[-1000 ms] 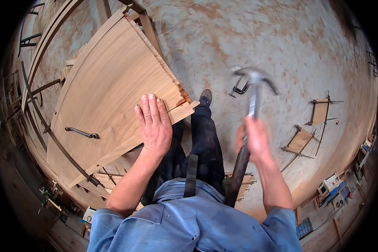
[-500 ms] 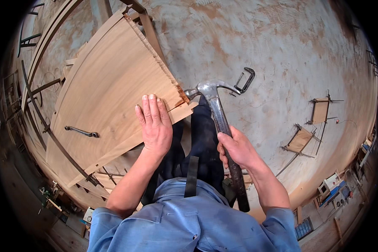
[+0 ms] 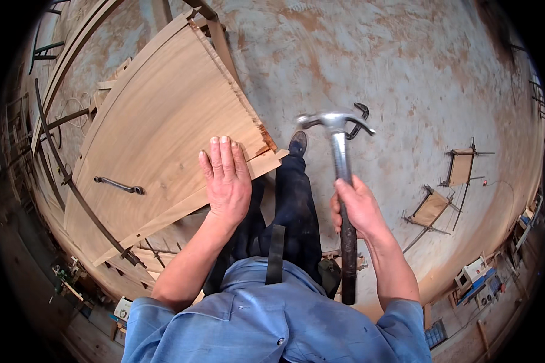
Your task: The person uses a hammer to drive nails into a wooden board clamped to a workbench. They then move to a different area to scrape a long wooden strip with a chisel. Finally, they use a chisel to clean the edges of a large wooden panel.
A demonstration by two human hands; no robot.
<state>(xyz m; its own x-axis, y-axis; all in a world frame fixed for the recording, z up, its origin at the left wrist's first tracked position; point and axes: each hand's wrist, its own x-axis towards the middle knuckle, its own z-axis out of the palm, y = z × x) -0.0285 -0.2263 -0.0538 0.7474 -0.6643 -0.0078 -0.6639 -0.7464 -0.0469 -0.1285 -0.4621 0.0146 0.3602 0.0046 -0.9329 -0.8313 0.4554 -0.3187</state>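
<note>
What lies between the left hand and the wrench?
In the head view, only the bare panel lies between the left hand and the wrench.

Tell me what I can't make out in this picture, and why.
All in the head view:
- Wood panel: the patch under the left hand is hidden by that hand.
- Black clamp on the floor: partly covered by the claw of the hammer.
- The hammer's striking end: blurred, so its face can't be read.
- Curved wooden rail: cut off by the top edge.
- Equipment at lower right: too small to identify.
</note>
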